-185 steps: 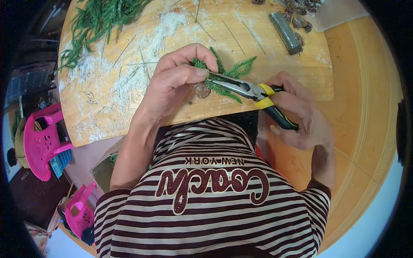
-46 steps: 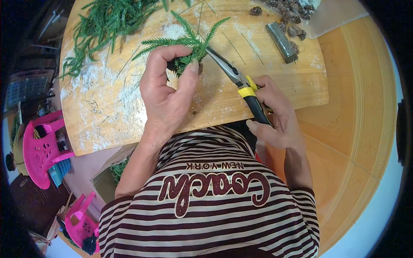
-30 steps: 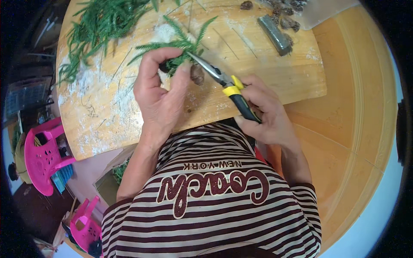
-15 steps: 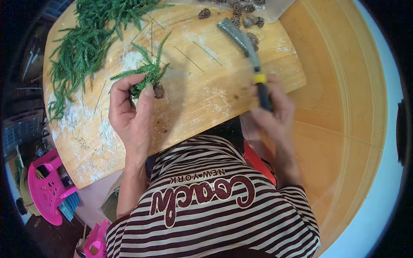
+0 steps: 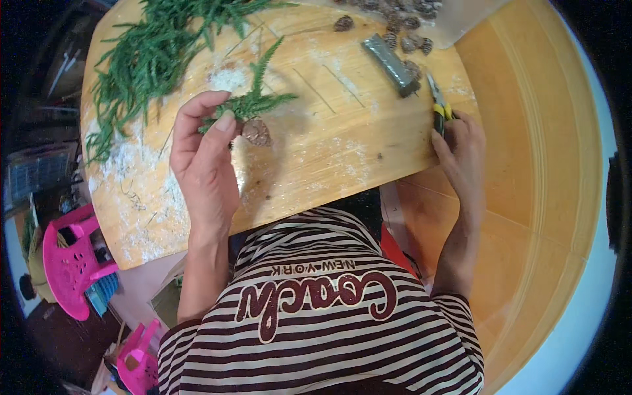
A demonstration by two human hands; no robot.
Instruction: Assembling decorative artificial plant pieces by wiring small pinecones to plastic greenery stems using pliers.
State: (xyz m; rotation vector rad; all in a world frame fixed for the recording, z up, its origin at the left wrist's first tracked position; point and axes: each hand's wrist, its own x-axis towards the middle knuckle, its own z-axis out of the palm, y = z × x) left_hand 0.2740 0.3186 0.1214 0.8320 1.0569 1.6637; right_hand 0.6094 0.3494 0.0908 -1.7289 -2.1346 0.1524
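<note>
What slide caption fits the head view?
Left hand holds a green sprig over a wooden tabletop; right hand holds pliers.

the left hand (image 5: 207, 158) is pinching a green sprig (image 5: 258, 102) between thumb and fingers, with a brown cone (image 5: 257, 133) just beside it. the right hand (image 5: 465, 143) holds the pliers (image 5: 438, 102) by their handles, near the right edge of the wooden board (image 5: 316, 151).

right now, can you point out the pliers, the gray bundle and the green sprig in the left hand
Pliers (image 5: 438, 99): head view, metal near the pivot.
Gray bundle (image 5: 391, 66): head view, middle of its length.
Green sprig (image 5: 254, 104): head view, its leafy middle.
</note>
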